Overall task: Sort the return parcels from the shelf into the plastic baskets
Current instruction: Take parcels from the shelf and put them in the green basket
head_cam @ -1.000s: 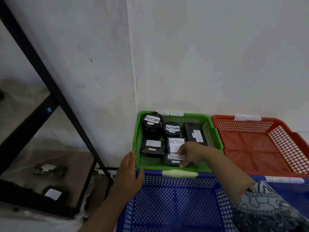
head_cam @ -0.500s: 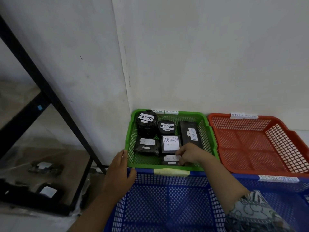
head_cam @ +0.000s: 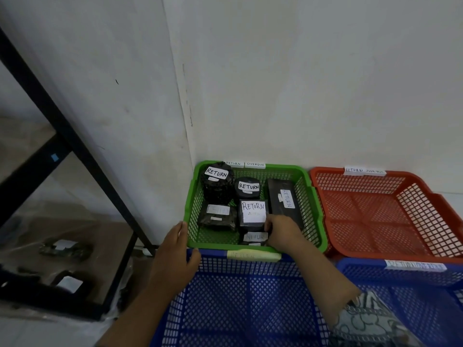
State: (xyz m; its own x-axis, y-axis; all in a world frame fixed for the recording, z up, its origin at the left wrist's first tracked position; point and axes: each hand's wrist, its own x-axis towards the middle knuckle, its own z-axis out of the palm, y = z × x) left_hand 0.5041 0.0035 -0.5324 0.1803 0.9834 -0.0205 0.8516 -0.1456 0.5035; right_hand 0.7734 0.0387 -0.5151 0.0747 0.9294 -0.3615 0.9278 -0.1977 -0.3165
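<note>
A green basket (head_cam: 310, 201) in the wall corner holds several black parcels with white RETURN labels. My right hand (head_cam: 281, 230) reaches into it, its curled fingers gripping the right side of a small black parcel (head_cam: 254, 237) at the basket's front, just below a square parcel (head_cam: 253, 212). My left hand (head_cam: 175, 251) rests with straight fingers on the green basket's front left corner, thumb on the blue basket's rim. A long black parcel (head_cam: 283, 201) lies along the right side.
A blue basket (head_cam: 238, 304) sits nearest me, a red basket (head_cam: 380, 209) to the right of the green one, and a second blue basket (head_cam: 413, 274) in front of it. A black shelf frame (head_cam: 75, 144) at left holds more parcels (head_cam: 65, 249) low down.
My right hand has slid slightly up along the small front parcel, uncovering its label. My left hand stays at the green basket's corner. The view has tilted a little.
</note>
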